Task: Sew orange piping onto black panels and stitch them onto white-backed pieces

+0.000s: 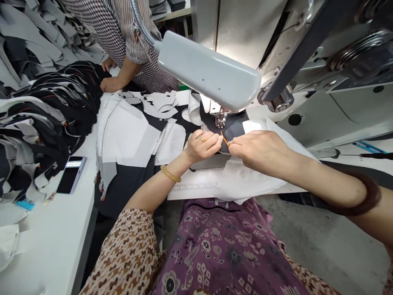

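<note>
Slantwise, the orange piece (224,138) juts from the right grip (260,151).

purple floral apron (221,250) | brown-patterned sleeve (127,246) | ring (202,139) | yellow bangle (170,173) | dark-brown bangle (367,196)

The sewing machine (316,108) stands on the right of the sewing table (201,196), its presser foot (220,120) near the middle, with a lamp (208,69) above. A fabric panel (236,130) lies beneath the foot, and a thin pick (225,139) is just in front of it. The printed scale (195,187) runs along the table's front edge. Cut fabric pieces (132,139) spread to the left of the foot. Farther left, a side table (46,233) bears a smartphone (71,175), with a pile of fabric strips (49,110) behind it. A co-worker (123,45) stands beyond the cut pieces.
</note>
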A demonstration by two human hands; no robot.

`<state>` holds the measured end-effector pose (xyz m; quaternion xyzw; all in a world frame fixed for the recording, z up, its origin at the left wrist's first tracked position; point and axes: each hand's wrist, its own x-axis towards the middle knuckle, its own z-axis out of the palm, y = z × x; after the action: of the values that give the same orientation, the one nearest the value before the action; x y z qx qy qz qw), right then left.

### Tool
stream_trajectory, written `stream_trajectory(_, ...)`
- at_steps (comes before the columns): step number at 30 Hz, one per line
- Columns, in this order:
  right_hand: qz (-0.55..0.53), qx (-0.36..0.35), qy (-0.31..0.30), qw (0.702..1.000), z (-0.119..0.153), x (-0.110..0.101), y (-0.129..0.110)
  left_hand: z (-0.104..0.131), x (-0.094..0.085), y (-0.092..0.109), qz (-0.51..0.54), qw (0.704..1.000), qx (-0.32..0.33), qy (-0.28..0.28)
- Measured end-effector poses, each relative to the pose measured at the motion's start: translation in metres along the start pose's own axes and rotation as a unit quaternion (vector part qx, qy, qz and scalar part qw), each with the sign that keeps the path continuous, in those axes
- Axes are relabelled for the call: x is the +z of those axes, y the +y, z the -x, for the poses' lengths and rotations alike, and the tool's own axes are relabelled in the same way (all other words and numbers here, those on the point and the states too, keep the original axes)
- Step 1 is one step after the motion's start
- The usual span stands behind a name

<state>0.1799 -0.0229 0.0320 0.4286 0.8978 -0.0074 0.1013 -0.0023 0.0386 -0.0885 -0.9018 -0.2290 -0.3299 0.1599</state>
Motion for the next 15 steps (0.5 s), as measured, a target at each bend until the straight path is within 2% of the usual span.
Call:
stream_trajectory(4,0.015,-0.012,0.032,0.999,-0.003,0.003,0.002,0.001,0.0,0.0,0.048,0.999,-0.022,-0.006)
stream_trajectory(8,0.026,0.001,0.046,0.999,-0.008,0.0,0.007,-0.002,-0.004,-0.006,0.022,0.998,-0.049,-0.021)
stream_trajectory(12,0.044,-0.007,0.079,0.996,-0.011,0.007,0.008,-0.007,-0.008,-0.01,0.001,1.0,-0.022,0.017)
stream_trajectory(15,0.073,-0.027,0.115,0.99,-0.004,0.019,-0.003,-0.012,-0.013,-0.007,0.004,0.999,0.035,0.031)
